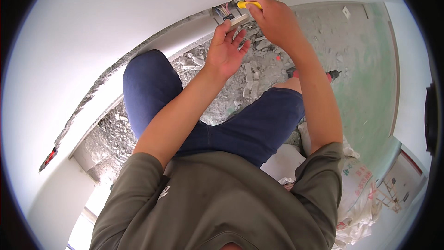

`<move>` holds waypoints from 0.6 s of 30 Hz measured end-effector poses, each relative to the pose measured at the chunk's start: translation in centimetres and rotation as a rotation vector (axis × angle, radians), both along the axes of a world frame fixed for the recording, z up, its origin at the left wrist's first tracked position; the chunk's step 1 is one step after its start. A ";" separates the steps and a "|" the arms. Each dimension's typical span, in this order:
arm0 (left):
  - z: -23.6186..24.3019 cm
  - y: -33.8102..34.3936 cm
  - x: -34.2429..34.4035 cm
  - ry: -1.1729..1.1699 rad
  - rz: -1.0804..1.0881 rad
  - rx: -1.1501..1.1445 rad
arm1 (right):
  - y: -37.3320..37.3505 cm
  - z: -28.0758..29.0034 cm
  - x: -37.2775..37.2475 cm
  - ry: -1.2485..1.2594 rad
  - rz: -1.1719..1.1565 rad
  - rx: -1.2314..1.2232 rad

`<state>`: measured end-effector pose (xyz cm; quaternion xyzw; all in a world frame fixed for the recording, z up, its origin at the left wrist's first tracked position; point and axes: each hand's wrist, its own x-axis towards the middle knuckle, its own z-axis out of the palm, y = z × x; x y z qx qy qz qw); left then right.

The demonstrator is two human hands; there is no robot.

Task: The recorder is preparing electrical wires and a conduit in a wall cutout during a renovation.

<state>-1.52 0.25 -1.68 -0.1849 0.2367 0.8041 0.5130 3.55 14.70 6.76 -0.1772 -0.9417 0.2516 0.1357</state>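
My left hand (pixel 225 54) supports a white switch or socket plate (pixel 238 22) at the wall, thumb on its edge and the other fingers partly spread below it. Several coloured wires (pixel 225 10) come out of the wall opening and run to the dark back of the plate. Just to the right, my right hand (pixel 276 21) grips the yellow handle of a screwdriver (pixel 249 5). The screwdriver's tip points left toward the wires; whether it touches anything is too small to tell.
A rough channel (pixel 108 71) is cut along the white wall. Broken plaster rubble (pixel 252 81) covers the floor between my knees. A red and black power tool (pixel 332 75) lies beyond my right forearm. White printed sacks (pixel 358 194) are heaped at lower right, near a ladder (pixel 391 196).
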 end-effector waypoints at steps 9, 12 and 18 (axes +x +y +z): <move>-0.1 0.1 0.1 0.043 -0.026 -0.062 | 0.6 -0.5 -1.2 -0.119 0.114 0.131; 0.0 0.1 0.1 0.020 -0.036 -0.062 | 0.5 -0.2 -1.4 -0.030 0.062 0.118; 0.1 0.0 0.1 0.042 -0.034 -0.079 | 0.1 -0.3 -0.6 -0.010 0.085 0.126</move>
